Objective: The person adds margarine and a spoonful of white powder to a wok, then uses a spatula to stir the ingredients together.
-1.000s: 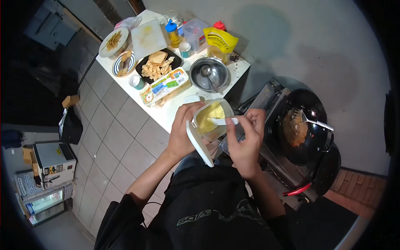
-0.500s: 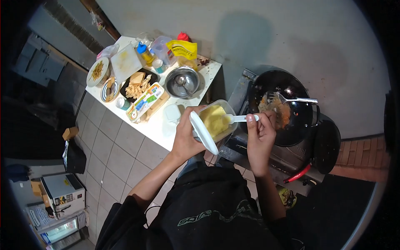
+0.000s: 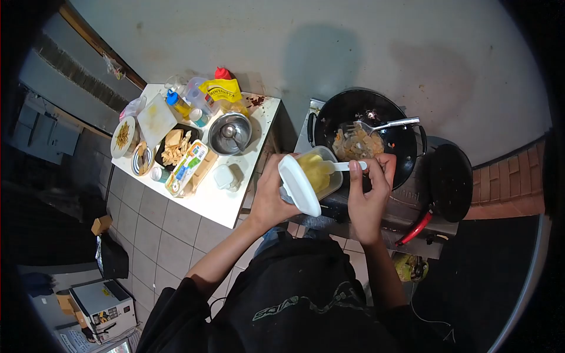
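Note:
My left hand (image 3: 272, 197) is closed round a clear plastic tub (image 3: 333, 180) of yellow powder, its white lid (image 3: 299, 186) tilted open on the near side. My right hand (image 3: 369, 203) pinches the handle of a small white spoon (image 3: 351, 166), whose bowl end is in the tub. Just beyond both hands stands a black wok (image 3: 335, 109) on the stove. Inside it lies a mix of orange and pale food (image 3: 357, 143), with a metal spatula (image 3: 394, 123) resting across the rim.
On the white table (image 3: 215, 206) at the left stand a steel bowl (image 3: 230, 134), a white-lidded jar (image 3: 226, 177), an egg carton (image 3: 188, 169), a black tray of cut pieces (image 3: 175, 148) and a yellow pouch (image 3: 222, 90). A black pan (image 3: 451, 183) with a red handle is right of the wok.
The view has shifted right, so the table appears farther left. My hands with the tub and spoon are now nearer the wok's near edge, and the lid looks turned more towards the camera.

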A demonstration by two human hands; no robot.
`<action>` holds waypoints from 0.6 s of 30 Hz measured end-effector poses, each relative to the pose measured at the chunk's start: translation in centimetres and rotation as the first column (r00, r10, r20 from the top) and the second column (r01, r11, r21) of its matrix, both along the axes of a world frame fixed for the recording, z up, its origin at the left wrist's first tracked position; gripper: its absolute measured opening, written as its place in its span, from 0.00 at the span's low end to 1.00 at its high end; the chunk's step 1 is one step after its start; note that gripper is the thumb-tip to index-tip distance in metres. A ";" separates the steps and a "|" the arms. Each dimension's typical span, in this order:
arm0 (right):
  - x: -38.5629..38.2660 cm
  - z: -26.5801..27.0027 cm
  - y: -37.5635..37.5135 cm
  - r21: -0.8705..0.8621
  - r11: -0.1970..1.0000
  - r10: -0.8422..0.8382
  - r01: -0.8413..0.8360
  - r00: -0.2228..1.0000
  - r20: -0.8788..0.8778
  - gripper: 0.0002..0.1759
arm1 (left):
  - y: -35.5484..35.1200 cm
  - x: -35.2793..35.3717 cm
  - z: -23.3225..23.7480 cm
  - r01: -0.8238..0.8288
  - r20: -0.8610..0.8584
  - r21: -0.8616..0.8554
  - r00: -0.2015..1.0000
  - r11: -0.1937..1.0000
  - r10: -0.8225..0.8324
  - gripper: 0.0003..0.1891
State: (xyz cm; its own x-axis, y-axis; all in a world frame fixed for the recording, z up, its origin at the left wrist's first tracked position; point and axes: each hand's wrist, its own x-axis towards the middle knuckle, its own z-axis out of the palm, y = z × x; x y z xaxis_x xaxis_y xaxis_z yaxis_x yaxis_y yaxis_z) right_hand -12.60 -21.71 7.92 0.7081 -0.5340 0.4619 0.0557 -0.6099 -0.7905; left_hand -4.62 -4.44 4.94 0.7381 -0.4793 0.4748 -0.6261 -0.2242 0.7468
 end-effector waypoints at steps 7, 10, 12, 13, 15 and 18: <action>-0.5 -0.1 -1.0 0.081 0.995 -0.057 0.058 0.998 -0.017 0.10 | -1.3 0.0 -0.3 0.045 -0.002 0.003 0.999 0.999 -0.045 0.41; -0.5 -0.2 -1.5 0.098 0.994 -0.055 0.055 0.998 0.005 0.09 | -1.6 0.2 -0.4 0.058 0.015 0.010 0.998 0.998 -0.059 0.41; -0.6 0.1 -1.5 0.041 0.996 -0.082 0.082 0.997 0.006 0.09 | -1.8 0.3 -0.6 0.060 0.024 0.030 0.998 0.998 -0.061 0.41; -0.6 0.1 -1.6 0.043 0.996 -0.084 0.084 0.996 0.005 0.09 | -1.9 0.3 -0.7 0.065 0.017 0.018 0.998 0.998 -0.065 0.41; -0.5 0.1 -1.6 0.043 0.996 -0.081 0.081 0.997 -0.012 0.08 | -2.0 0.5 -0.7 0.068 0.010 0.009 0.998 0.998 -0.068 0.41; -0.5 0.3 -1.8 0.072 0.992 -0.101 0.100 0.995 0.012 0.08 | -2.1 0.7 -0.9 0.067 0.033 0.034 0.997 0.997 -0.069 0.40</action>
